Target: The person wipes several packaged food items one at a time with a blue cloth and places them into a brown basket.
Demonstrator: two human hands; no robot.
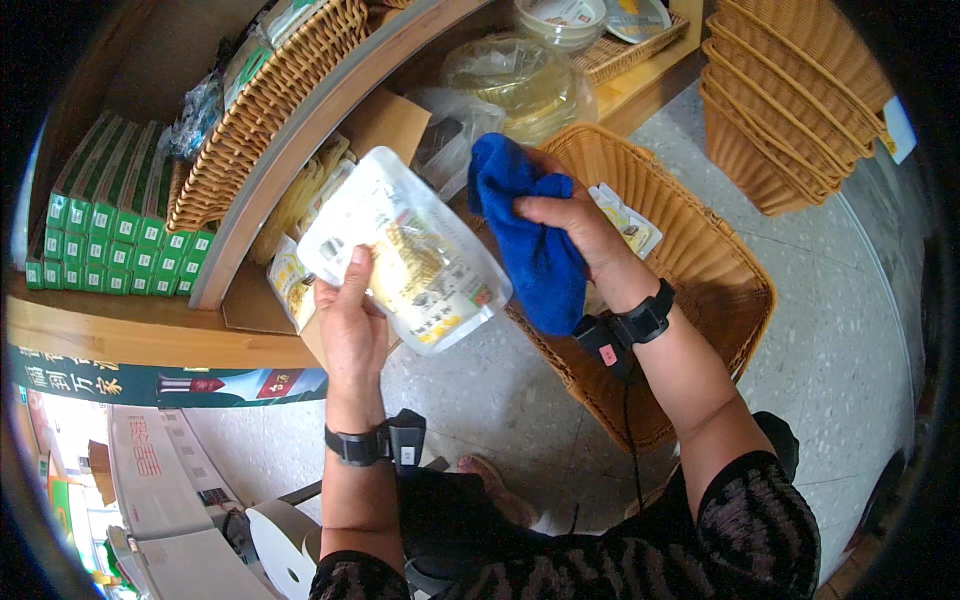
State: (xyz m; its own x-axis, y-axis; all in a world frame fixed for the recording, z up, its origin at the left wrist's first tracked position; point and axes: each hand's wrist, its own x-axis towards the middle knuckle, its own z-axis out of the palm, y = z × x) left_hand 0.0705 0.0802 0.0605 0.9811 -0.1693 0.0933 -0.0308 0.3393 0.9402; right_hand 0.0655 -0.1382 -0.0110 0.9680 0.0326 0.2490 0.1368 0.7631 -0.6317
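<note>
My left hand (351,322) grips a glossy plastic food pouch (420,277) by its lower left edge, thumb on the front. The pouch is pale, printed, and tilted. To its right, my right hand (566,210) clutches a crumpled blue cloth (525,247), which hangs down from the fingers and does not touch the pouch's middle. Beneath my right forearm a large wicker basket (720,262) stands on the floor, with another printed pouch (626,221) lying inside it. More pouches (289,281) sit in an opened cardboard box (386,127) on the shelf behind my left hand.
Stacked green boxes (112,247) and a woven basket (262,112) fill the left shelf compartment, beside a curved-looking divider (322,97). Clear plastic containers (525,82) stand at the back. Nested wicker baskets (795,105) are at the upper right. White cartons (161,480) stand at the lower left.
</note>
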